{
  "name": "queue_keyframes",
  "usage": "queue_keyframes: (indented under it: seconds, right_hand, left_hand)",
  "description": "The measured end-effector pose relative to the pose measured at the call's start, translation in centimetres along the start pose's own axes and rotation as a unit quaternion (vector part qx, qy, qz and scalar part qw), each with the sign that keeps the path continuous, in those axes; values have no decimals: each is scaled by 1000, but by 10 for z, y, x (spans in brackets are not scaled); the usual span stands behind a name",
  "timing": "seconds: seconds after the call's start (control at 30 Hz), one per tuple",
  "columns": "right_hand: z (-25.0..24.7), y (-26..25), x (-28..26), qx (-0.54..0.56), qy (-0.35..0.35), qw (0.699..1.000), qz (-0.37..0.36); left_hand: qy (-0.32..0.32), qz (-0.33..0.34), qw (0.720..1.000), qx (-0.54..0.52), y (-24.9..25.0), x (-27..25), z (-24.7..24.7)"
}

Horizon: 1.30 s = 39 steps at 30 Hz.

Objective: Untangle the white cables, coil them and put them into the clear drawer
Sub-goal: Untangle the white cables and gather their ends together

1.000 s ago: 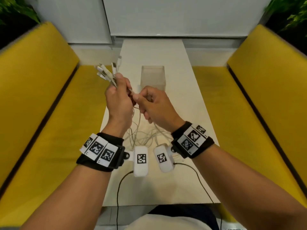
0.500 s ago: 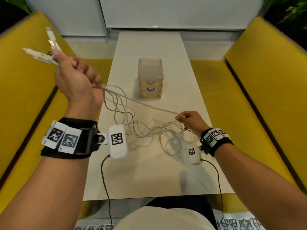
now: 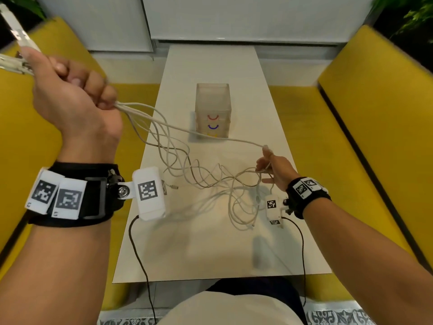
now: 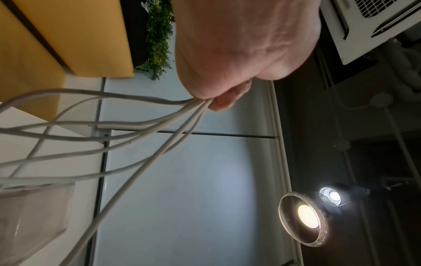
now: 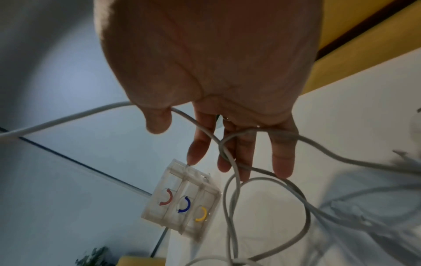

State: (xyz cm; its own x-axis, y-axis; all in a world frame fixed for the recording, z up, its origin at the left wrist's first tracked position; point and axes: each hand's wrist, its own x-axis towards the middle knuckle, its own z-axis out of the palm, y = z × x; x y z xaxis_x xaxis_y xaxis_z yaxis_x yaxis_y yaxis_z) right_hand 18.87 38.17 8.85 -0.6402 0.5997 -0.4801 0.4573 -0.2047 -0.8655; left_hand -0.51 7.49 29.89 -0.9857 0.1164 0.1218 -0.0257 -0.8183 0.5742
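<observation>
Several white cables [image 3: 199,179] lie tangled in loops on the white table [image 3: 210,249]. My left hand [image 3: 70,95] is raised at the upper left and grips a bundle of them in its fist, with their plug ends [image 3: 18,36] sticking out above. The cables [image 4: 136,126] fan out below the left hand [image 4: 227,54]. One strand runs tight across to my right hand [image 3: 273,168], low at the table's right. There the cable [image 5: 230,162] passes through the thumb crook and across the straight fingers of the right hand [image 5: 216,72]. The clear drawer unit [image 3: 212,109] stands shut at mid table.
The drawer unit [image 5: 182,203] has three drawers with red, blue and yellow handles. Yellow benches [image 3: 351,137] flank the narrow table on both sides. A white wall closes the far end. Black wrist camera leads hang over the near table edge.
The hands, together at the centre a second ago, have pulled apart. The left hand rose up and left with the bundle; the right hand dropped to the right, drawing one strand out.
</observation>
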Motion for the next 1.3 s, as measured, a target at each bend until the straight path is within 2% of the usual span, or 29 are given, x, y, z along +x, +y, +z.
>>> queue_keyframes:
  seconds: [0.13,0.23,0.4,0.5,0.6,0.67,0.7,0.73,0.77,0.83,0.87,0.93,1.0,1.07,1.2,1.3]
  right_hand:
    - [6,-17,-7,39,-41,998,3]
    - [10,-38,-16,47,-54,997,-27]
    - [11,-90,-52,58,-55,977,-198]
    - [5,-124,-77,134,-82,942,-297]
    - [-6,-148,-90,226,-101,901,-356]
    - [-7,-147,-87,238,-107,901,-346]
    - [-4,-141,-80,183,-89,920,-334]
    - [-2,-128,-66,72,-60,941,-326]
    - [2,-111,-56,-75,-52,947,-307]
    - [9,-75,-37,-287,-64,914,-279]
    - [11,-61,-28,-308,-62,912,-264]
    - [12,-48,-21,-205,-51,955,-207]
    - [12,-42,-16,-146,-24,974,-169]
    - [9,-40,-10,-207,-18,966,-157]
    - [-1,-30,0,-360,-16,928,-93]
    - [-8,-21,2,-398,-29,915,-57]
  left_hand:
    - [-4,-4,1000,21,-1,-6,6]
    - [-2,-10,999,53,-5,-17,12]
    - [-5,-21,997,76,-10,-27,18]
    - [-8,-23,997,74,-10,-30,21]
    - [-12,-27,997,76,-10,-31,23]
    - [-10,-26,996,79,-12,-33,23]
    - [-6,-25,996,82,-14,-33,23]
    - [-2,-25,996,87,-17,-35,23]
    - [1,-27,995,92,-19,-36,23]
    - [-4,-35,995,96,-24,-37,23]
    - [-7,-39,995,96,-25,-37,23]
    - [-6,-41,994,101,-26,-37,21]
    - [-3,-41,993,108,-28,-38,19]
    - [1,-40,993,115,-31,-41,17]
    - [-8,-51,990,129,-39,-47,14]
    - [-13,-64,989,131,-42,-48,9]
